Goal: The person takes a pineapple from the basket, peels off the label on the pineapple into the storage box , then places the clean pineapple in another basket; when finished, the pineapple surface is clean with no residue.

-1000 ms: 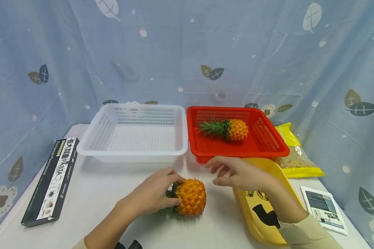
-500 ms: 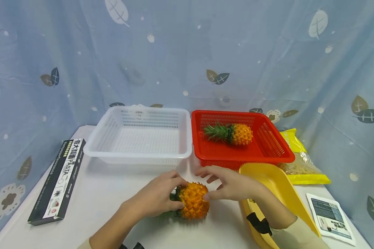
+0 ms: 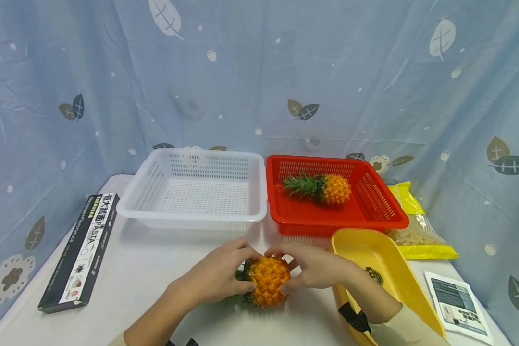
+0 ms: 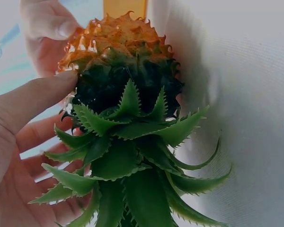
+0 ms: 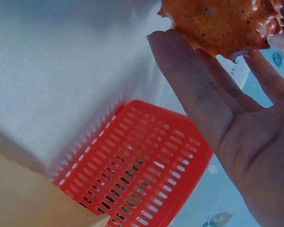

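Note:
A small orange pineapple (image 3: 268, 281) lies on its side on the white table, its crown pointing left. My left hand (image 3: 220, 271) grips it near the crown end, thumb on the front side and fingers over the far side. At the opposite end, my right hand (image 3: 313, 266) holds the rounded base between thumb and fingers. The left wrist view shows the green spiky leaves (image 4: 137, 165) and the dark green shoulder under the orange skin. Seen from the right wrist, the base of the pineapple (image 5: 222, 23) meets the fingertips. In the head view my left hand hides most of the crown.
Behind stand a white basket (image 3: 190, 218) and a red basket (image 3: 337, 225) with another pineapple (image 3: 335, 188) inside. A yellow tray (image 3: 398, 274) lies under my right forearm. A pasta box (image 3: 80, 252) is at left; a yellow bag (image 3: 424, 235) and a white packet (image 3: 458, 307) are at right.
My right hand has moved left and down from above the yellow tray's edge to the pineapple's base and taken hold of it. The left hand keeps its grip.

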Tool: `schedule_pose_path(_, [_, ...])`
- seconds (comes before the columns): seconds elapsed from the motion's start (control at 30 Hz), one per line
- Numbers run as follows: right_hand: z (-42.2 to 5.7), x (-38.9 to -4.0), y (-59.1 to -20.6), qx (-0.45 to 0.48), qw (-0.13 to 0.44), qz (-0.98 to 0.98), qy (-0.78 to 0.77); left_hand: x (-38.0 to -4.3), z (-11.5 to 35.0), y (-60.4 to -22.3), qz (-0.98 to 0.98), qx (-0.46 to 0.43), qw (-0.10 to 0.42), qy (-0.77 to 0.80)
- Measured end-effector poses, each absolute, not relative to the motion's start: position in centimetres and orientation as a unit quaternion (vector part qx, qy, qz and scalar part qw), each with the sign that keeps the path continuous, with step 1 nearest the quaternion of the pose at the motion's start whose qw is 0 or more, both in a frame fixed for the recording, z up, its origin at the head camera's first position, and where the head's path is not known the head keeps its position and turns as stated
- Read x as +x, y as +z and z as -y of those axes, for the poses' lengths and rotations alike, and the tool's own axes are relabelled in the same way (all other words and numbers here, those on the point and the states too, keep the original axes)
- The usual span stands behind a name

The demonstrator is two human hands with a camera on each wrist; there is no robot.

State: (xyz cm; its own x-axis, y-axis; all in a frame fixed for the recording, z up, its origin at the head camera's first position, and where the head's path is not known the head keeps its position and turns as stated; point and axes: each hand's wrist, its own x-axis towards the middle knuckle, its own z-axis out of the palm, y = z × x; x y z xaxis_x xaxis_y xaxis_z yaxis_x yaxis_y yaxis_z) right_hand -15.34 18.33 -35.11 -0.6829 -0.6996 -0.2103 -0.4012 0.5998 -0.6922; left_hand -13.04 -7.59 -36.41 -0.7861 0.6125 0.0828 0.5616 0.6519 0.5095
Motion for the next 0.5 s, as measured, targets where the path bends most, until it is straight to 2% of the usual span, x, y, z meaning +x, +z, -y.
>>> schedule_pose_path(0.5, [-17.70,-15.01,-35.13,-0.299,0.230,-0.885,-0.274,-12.95,7.60,-36.36,-0.908,0.325,0.048,0.260])
